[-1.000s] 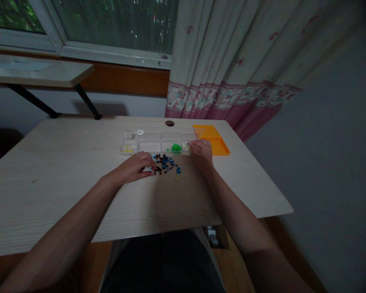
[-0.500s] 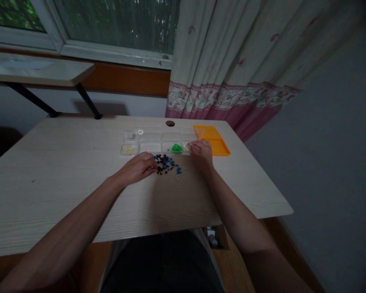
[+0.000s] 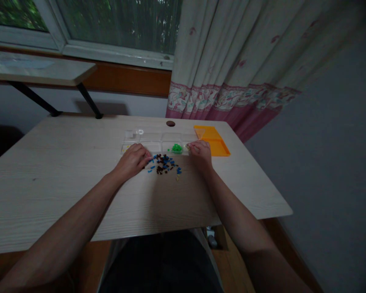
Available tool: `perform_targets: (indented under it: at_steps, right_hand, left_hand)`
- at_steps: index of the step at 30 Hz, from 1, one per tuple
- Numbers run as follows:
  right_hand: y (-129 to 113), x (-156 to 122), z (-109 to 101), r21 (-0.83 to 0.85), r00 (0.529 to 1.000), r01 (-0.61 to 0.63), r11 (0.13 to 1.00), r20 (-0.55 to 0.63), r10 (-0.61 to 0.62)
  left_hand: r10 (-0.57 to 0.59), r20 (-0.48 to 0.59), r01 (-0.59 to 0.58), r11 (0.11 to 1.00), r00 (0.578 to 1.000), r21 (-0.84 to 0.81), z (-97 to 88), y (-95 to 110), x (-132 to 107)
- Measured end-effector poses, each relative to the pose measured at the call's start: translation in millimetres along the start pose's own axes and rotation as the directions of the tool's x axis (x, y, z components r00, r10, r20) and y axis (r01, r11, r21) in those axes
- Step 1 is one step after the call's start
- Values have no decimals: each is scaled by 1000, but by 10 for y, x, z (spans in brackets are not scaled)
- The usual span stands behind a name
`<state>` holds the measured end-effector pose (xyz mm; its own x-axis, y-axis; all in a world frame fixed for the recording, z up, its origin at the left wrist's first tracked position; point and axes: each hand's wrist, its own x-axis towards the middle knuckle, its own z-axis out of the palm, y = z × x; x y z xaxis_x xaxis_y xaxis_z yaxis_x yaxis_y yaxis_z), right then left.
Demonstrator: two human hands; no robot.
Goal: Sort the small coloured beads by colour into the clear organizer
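A small heap of blue, dark brown and a few pale beads (image 3: 164, 163) lies on the light wooden table (image 3: 79, 183). Behind it stands a clear compartment tray (image 3: 154, 141) with green beads (image 3: 177, 148) in one cell. My left hand (image 3: 133, 160) rests palm down at the heap's left edge, over the tray's front left cells, fingers curled. My right hand (image 3: 200, 154) sits at the tray's right end, fingertips pinched together at a cell; what they hold is too small to see.
An orange lid or tray (image 3: 212, 140) lies right of the clear one. A cable hole (image 3: 170, 123) is in the table's far edge. A curtain (image 3: 232, 61) hangs behind, a second table (image 3: 33, 71) stands at the far left under the window.
My left hand has moved back and left from the heap toward the tray's front left cells. A few blue beads now lie apart at the heap's left. My right hand has barely moved.
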<state>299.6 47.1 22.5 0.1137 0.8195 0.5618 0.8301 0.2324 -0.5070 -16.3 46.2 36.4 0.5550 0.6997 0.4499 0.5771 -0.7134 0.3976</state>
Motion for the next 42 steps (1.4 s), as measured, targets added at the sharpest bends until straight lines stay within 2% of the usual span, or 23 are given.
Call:
perform_targets:
  at_steps: [2,4,8,11,14,18,23,25,27,30,33,35,38,42]
  right_hand:
    - [-102,-32,-14,16,998,61,998,4,-61]
    - [-256,-90,-18,67,984,170,983,42,-173]
    - [-603,-255,30,167,909,365,916,148,-389]
    - [-761,-348,84,203,865,448,871,147,-479]
    - [-811,-380,107,220,855,468,856,132,-502]
    - [-850,-387,92,209,875,430,878,145,-462]
    - [-867,-375,68,202,882,420,885,139,-451]
    - [-785,-329,64,186,898,400,897,117,-424]
    - [-636,-252,57,146,933,332,932,94,-347]
    - [-350,-122,40,27,989,146,989,34,-146]
    - [-107,-41,32,-81,993,-36,996,-111,26]
    - [-8,-25,42,-117,988,-89,989,-140,73]
    - [52,-32,72,-142,989,-112,983,-116,96]
    - [70,-39,102,-147,990,-118,982,-97,104]
  left_hand:
    - [-43,-38,40,997,998,-64,18,23,8]
    - [-111,-64,98,980,992,-174,42,84,22]
    - [-215,-36,187,910,976,-370,106,255,48]
    - [-230,-16,201,881,973,-428,145,339,55]
    - [-222,-2,198,874,975,-444,162,367,55]
    - [-200,22,187,866,980,-464,170,374,47]
    - [-184,-16,158,882,983,-445,186,365,32]
    - [-192,-50,156,902,980,-403,172,341,28]
    - [-202,-98,156,924,974,-350,141,299,26]
    - [-218,-162,166,944,963,-284,82,216,23]
    - [-244,-210,194,953,947,-235,40,145,20]
    - [-262,-230,213,953,937,-216,27,121,19]
    - [-264,-238,216,954,935,-209,14,112,19]
    - [-169,-213,143,981,962,-133,-32,91,16]
